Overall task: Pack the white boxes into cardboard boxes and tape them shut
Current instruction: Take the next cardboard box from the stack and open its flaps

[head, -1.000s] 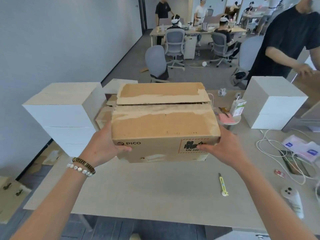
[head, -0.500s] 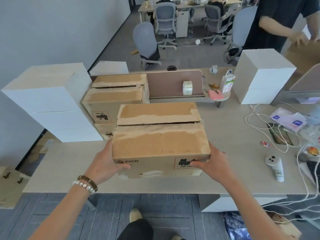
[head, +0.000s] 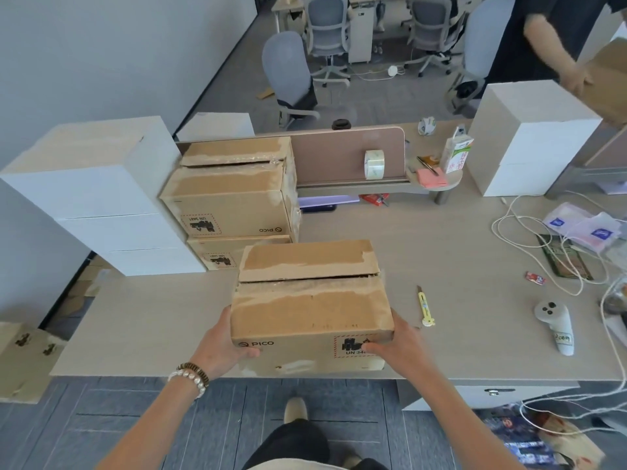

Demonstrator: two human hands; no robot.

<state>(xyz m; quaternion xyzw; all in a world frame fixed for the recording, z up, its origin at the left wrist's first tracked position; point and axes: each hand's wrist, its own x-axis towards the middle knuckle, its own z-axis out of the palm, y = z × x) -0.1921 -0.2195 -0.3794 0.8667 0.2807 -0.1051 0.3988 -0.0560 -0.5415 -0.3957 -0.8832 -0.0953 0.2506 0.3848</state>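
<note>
A brown PICO cardboard box [head: 310, 300] with closed flaps sits at the desk's near edge. My left hand [head: 220, 347] grips its lower left corner and my right hand [head: 395, 347] grips its lower right corner. Two more cardboard boxes [head: 230, 195] are stacked behind it to the left. A tall stack of white boxes [head: 98, 195] stands at the left of the desk, another white stack [head: 529, 147] at the far right. A roll of clear tape [head: 374, 164] stands on the shelf by the divider.
A yellow utility knife [head: 424, 305] lies right of the box. A white controller [head: 556, 325], cables [head: 543, 252] and papers clutter the right side. A carton [head: 456, 154] stands on the shelf. Another person [head: 556, 39] handles cardboard at the far right. Flat cardboard [head: 23, 361] lies on the floor, left.
The box has come down from in front of the camera toward the desk's near edge, both hands still holding it. The view tilted downward, revealing the stacked boxes behind.
</note>
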